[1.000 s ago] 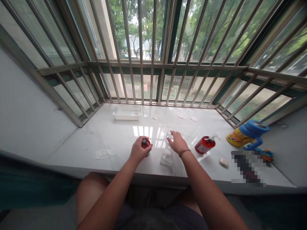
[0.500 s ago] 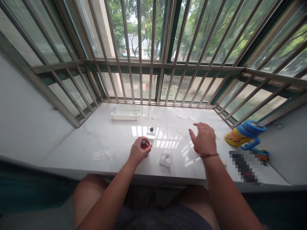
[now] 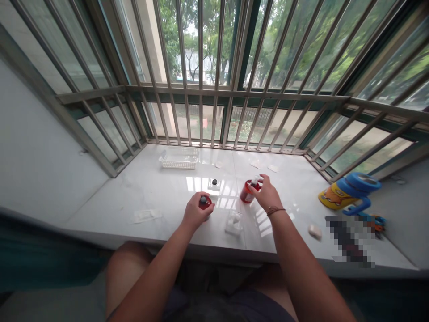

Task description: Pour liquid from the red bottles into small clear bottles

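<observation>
On the red pump bottle I noted a pale label, its print too small to read from where I stood. The blue-and-yellow flask at the right bore a cartoon figure in orange; any lettering there was likewise illegible.

Half a second earlier the pump bottle had been farther right, largely covered by the right hand. At inspection it stood near the middle of the white window ledge, just beyond and right of the clear container of white pieces. The right hand had travelled with it, leaving the pale block in full view. The left hand had kept its place, as had the clear bottle with the black cap beyond it.

The right forearm reached forward and inward, a bracelet at the wrist. That grip was partly closed, thumb and fingers about the bottle's upper part and white pump. Whether the base touched the ledge I could not tell. The left grip was curled round the dark-capped red bottle, thumb and fingers on opposite sides, cap uppermost.
</observation>
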`<state>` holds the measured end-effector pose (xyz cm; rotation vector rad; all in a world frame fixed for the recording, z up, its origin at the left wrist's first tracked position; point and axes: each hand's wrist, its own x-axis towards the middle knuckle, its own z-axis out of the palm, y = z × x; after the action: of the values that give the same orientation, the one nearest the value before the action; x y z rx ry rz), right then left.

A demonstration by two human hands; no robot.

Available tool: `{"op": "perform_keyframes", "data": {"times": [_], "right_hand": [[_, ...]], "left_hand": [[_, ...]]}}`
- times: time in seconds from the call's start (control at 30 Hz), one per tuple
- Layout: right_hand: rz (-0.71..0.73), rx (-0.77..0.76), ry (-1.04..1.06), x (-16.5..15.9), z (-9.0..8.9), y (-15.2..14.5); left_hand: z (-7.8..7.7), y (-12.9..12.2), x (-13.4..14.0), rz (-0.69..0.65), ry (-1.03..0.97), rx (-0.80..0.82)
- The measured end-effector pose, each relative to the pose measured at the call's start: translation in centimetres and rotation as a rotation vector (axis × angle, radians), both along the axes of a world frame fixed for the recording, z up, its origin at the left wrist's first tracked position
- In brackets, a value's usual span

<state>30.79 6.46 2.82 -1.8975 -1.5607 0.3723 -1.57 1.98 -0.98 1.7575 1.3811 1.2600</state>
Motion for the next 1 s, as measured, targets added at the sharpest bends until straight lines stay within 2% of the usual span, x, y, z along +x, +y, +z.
{"op": "perform_keyframes", "data": {"times": [0.07, 0.13, 0.27, 0.4, 0.47, 0.6, 0.7, 0.83, 0.93, 1.0], "right_hand": [[0.095, 0.036, 0.046, -2.2, 0.1, 0.5], [0.110, 0.126, 0.011, -3.7, 0.1, -0.2], [0.148, 0.311, -0.081, -5.5, -1.2, -4.6], [0.446, 0.213, -0.104, -5.9, -3.7, -10.0], [0.491, 0.145, -0.107, -5.2, -4.8, -11.6], [0.373, 0.106, -0.148, -1.1, -6.2, -12.2], [0.236, 0.087, -0.222, 3.4, -6.6, -10.7], [-0.005, -0.014, -0.371, 9.1, -6.2, -7.8], [-0.142, -0.002, -0.471, 11.4, -5.1, -6.4], [-0.186, 0.103, -0.487, 11.4, -4.0, -6.2]], "left_hand": [[0.0, 0.0, 0.0, 0.003, -0.003, -0.010], [-0.1, 0.0, 0.0, 0.002, -0.005, -0.011], [-0.2, 0.1, 0.2, 0.001, -0.009, 0.011], [-0.1, 0.4, 1.6, -0.026, -0.022, 0.030], [-0.1, 0.7, 3.0, -0.082, -0.039, 0.033], [-0.4, 1.7, 7.8, -0.227, -0.058, 0.056], [-1.2, 2.8, 12.7, -0.313, 0.012, 0.125], [-1.6, 3.5, 18.0, -0.363, 0.171, 0.332], [-1.1, 3.2, 18.0, -0.357, 0.189, 0.446], [-0.8, 3.4, 16.0, -0.213, 0.163, 0.455]]}}
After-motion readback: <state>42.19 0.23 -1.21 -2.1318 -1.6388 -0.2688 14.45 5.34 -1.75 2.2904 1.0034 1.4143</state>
